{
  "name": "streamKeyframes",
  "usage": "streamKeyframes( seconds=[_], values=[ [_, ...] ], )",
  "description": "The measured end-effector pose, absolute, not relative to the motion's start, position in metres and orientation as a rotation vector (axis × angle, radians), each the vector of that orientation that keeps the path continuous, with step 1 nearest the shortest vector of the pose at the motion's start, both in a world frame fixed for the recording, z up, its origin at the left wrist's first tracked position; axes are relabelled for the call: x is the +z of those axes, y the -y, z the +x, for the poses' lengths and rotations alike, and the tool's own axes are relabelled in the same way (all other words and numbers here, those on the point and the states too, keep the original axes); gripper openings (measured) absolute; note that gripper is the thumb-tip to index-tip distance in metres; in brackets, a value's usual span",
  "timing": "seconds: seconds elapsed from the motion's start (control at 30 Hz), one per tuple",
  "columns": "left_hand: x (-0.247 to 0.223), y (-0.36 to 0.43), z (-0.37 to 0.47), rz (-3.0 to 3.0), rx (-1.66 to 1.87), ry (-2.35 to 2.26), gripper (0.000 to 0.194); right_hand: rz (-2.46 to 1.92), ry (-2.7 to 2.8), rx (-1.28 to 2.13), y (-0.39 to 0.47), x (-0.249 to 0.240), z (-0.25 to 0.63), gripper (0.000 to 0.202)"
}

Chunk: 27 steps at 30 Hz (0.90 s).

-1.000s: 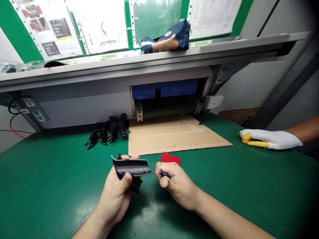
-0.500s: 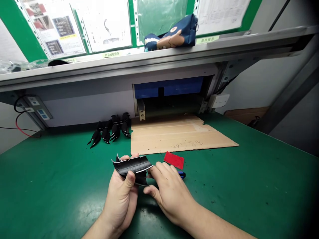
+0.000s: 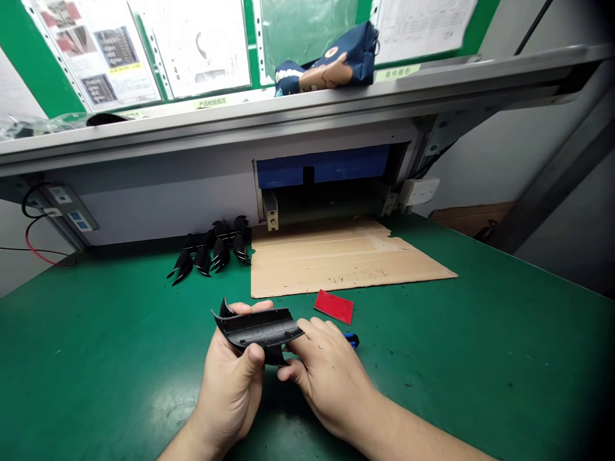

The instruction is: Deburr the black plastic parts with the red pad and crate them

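My left hand (image 3: 235, 378) is closed round a curved, glossy-edged black plastic part (image 3: 259, 330), its thumb pressed on the near side and fingers behind. The part's hollow, ribbed inner face is turned up, and its left end splits into pointed tips. At its right end, my right hand (image 3: 327, 365) is closed on a utility knife (image 3: 353, 340), whose blue-and-black handle end sticks out past the knuckles. My right fingers and thumb are right by the part's edge. Most of the knife is hidden by the hand.
Several similar black parts (image 3: 211, 250) lie in a cluster at the back left of the green table (image 3: 120, 346). A cardboard sheet (image 3: 336, 262) lies before a dark opening. A red rectangular piece (image 3: 334, 307) rests beyond my right hand. A dark blue pouch (image 3: 331, 64) sits on the shelf above.
The black part has tilted slightly in my left hand and its right end has shifted a little right. My right hand, with the knife, has moved slightly along the part's right edge.
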State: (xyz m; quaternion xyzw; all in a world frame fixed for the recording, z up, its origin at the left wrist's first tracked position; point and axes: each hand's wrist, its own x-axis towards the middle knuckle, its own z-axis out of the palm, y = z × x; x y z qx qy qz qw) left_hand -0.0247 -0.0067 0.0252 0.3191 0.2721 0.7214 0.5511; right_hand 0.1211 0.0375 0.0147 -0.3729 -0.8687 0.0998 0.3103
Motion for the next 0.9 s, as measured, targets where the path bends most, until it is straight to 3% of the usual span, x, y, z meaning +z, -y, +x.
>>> streamKeyframes(
  seconds=[0.3, 0.43, 0.63, 0.9],
  values=[
    [0.028, 0.007, -0.027, 0.898, 1.674, -0.606, 0.045, -0.850, 2.344, 0.484, -0.040, 0.018, 0.124, 0.076],
    [0.032, 0.008, -0.028, 0.797, 1.693, -0.582, 0.048, -0.703, 2.267, 0.698, -0.043, 0.025, 0.127, 0.073],
    [0.033, 0.011, -0.029, 0.609, 1.666, -0.568, 0.051, -0.743, 2.051, 0.754, -0.034, 0.026, 0.119, 0.073],
    [0.039, 0.002, -0.033, 0.563, 1.709, -0.639, 0.053, -0.730, 2.208, 1.063, -0.046, 0.028, 0.133, 0.066]
  ],
)
